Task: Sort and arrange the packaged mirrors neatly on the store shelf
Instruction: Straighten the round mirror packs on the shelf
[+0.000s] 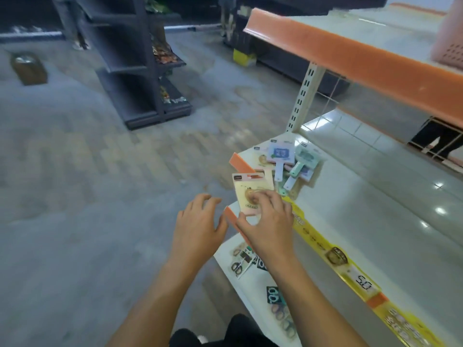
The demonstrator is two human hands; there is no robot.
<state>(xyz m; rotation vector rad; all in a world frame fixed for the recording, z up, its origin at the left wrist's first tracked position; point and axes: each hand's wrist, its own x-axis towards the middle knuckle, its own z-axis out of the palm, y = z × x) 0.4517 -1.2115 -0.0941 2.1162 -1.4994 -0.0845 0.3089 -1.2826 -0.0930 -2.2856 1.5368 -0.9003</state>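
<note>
Your right hand [265, 221] pinched a pink packaged mirror [250, 191] by its lower end, long axis running toward twelve o'clock; your left hand [198, 221] hovered at its nine o'clock, fingers spread, holding nothing. At one o'clock the jumbled mirrors [288, 161] lay on the glossy white shelf [375, 196], bare room beyond.

Seemingly "50" on price tag [364, 283]

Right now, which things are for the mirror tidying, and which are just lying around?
For the job:
- pink packaged mirror, gripped by the right hand
- pile of packaged mirrors
- shelf
- left hand, holding nothing

Just lying around:
- scissors packs on the lower shelf
- pink basket up top
- price strip
</note>
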